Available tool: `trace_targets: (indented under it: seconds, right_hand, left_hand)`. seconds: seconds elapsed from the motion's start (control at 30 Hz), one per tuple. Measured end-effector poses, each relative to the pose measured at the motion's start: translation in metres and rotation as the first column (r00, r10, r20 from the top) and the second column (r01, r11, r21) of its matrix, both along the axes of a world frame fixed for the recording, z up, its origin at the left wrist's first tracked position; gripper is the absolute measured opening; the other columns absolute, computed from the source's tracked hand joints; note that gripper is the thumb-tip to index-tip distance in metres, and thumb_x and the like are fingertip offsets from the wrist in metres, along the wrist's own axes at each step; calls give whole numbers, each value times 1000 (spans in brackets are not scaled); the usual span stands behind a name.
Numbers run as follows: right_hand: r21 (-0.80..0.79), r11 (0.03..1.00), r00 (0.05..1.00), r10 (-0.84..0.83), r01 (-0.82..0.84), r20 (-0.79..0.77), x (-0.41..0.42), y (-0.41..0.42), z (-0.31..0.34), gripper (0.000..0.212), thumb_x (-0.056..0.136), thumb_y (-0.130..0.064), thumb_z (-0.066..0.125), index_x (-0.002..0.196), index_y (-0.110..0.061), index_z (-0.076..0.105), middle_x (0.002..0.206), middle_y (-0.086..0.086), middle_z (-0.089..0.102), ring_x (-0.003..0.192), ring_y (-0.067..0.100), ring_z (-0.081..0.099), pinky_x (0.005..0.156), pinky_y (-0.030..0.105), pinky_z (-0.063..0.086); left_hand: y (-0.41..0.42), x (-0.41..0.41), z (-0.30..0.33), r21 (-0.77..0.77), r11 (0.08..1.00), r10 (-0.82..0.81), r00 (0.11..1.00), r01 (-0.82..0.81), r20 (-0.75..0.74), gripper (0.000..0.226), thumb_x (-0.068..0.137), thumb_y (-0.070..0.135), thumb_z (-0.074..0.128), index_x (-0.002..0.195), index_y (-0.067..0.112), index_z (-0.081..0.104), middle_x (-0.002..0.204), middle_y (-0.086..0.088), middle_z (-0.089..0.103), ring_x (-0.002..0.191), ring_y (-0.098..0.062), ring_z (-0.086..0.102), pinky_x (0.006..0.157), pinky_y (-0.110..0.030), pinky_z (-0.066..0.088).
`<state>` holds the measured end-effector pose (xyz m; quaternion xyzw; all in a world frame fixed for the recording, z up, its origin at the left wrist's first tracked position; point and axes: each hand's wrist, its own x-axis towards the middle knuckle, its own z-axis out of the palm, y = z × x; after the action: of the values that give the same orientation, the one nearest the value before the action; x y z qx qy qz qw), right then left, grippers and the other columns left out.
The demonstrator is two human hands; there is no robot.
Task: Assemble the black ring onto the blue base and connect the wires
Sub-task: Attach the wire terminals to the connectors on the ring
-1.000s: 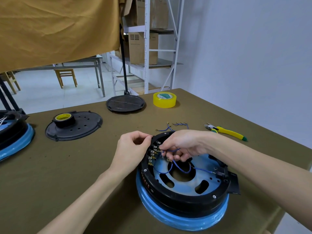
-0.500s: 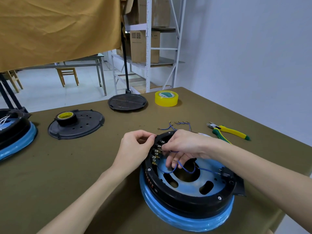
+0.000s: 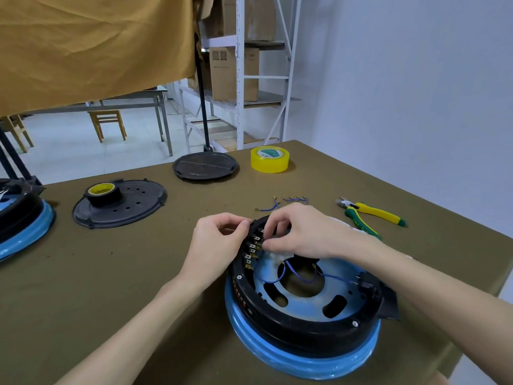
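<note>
Sitting already on the blue base [image 3: 302, 365], the black ring [image 3: 305, 329] lies on the table [image 3: 111, 287] directly under both hands, so what remains, as far as I can judge, is the wiring. The right hand [image 3: 308, 234] reaches over the far rim with fingers curled and pinched at the row of small metal terminals [image 3: 251, 250] on the ring's inner left wall; it seems to hold a wire end there, though the connector itself is hidden under the fingertips. The left hand [image 3: 219, 243] curls against the outside of the ring just beside those terminals, thumb and forefinger pinched at the rim, steadying it.

To do this step well, the left hand should keep the ring from turning while the right pushes each connector straight onto its tab, checking that the blue wires [image 3: 302, 276] looping across the base's middle opening are not pulled taut or crossed.

Beyond the right hand lie spare short wires [image 3: 280, 204], and further right a pair of yellow-handled pliers [image 3: 372, 215]. A yellow tape roll [image 3: 269, 159] stands well beyond both hands. Left of the left hand a black cover plate [image 3: 138, 207] carries a black tape roll [image 3: 103, 193] on top. At the far left a second ring-and-base unit [image 3: 25, 229] holds pale wires inside.
</note>
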<state>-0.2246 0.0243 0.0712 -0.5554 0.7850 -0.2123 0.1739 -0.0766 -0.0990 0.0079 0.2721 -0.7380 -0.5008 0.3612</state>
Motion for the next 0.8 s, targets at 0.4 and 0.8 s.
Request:
trace_targets:
  seconds: [0.4, 0.8]
  right_hand:
    - [-210, 977, 999, 38, -42, -24, 2, 5, -24, 11, 88, -24, 77, 78, -22, 79, 54, -25, 63, 54, -1, 59, 52, 9, 38]
    - [-250, 963, 992, 74, -97, -99, -2, 4, -29, 10, 89, -20, 76, 80, -18, 81, 82, 4, 74, 63, 13, 63, 60, 28, 51]
  left_hand:
    - [1, 0, 1, -35, 999, 9, 1000, -9, -7, 18, 96, 16, 69, 90, 26, 83, 80, 13, 79, 77, -2, 75, 62, -12, 53]
    - [0, 0, 0, -44, 999, 10, 1000, -10, -2, 19, 96, 15, 70, 88, 27, 82, 78, 13, 79, 75, -1, 74, 62, -12, 53]
